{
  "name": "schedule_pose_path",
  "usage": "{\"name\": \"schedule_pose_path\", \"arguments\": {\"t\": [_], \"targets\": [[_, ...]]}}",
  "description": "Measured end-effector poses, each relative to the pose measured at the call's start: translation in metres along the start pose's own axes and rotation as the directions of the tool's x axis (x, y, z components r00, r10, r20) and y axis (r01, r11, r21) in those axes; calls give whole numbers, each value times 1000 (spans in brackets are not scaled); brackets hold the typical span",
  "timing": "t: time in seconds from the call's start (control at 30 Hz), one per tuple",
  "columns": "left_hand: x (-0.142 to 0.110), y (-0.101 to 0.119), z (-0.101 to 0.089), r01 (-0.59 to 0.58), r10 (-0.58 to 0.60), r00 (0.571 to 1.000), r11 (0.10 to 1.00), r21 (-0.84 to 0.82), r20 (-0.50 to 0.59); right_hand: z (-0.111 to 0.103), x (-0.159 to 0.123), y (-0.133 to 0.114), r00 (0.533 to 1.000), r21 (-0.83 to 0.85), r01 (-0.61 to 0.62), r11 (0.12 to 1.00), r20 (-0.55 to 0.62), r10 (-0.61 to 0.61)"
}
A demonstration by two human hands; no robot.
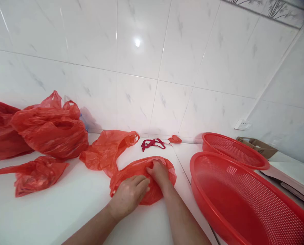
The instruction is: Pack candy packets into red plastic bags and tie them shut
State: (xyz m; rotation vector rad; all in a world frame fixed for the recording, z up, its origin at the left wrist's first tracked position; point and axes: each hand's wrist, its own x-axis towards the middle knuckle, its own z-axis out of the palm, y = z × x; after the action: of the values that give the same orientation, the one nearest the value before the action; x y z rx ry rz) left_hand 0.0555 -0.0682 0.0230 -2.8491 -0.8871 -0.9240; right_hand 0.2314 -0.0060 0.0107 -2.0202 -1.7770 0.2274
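A red plastic bag (131,170) lies bunched on the white counter (65,211) in front of me. My left hand (128,194) rests on its near part with fingers curled and pressed into the plastic. My right hand (159,172) sits just beyond it, fingers bent and gripping the bag's top fold. Another crumpled red bag (108,148) trails off to the left of it, touching it.
Full red bags (52,129) are piled at the left by the tiled wall, with a flatter one (34,173) in front. A dark red tie (153,143) and a red scrap (174,139) lie near the wall. Two red mesh baskets (233,190) and a cardboard box (259,146) stand right.
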Motion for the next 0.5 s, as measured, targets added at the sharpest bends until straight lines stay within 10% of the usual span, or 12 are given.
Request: {"name": "schedule_pose_path", "arguments": {"t": [0.33, 0.5], "targets": [[-9, -34, 15, 552, -454, 772, 826, -113, 445, 2, -3, -7, 999, -73, -16, 997, 46, 19], [-11, -39, 16, 539, -442, 786, 833, -128, 432, -1, -14, -13, 1000, -120, 11, 993, -7, -12]]}}
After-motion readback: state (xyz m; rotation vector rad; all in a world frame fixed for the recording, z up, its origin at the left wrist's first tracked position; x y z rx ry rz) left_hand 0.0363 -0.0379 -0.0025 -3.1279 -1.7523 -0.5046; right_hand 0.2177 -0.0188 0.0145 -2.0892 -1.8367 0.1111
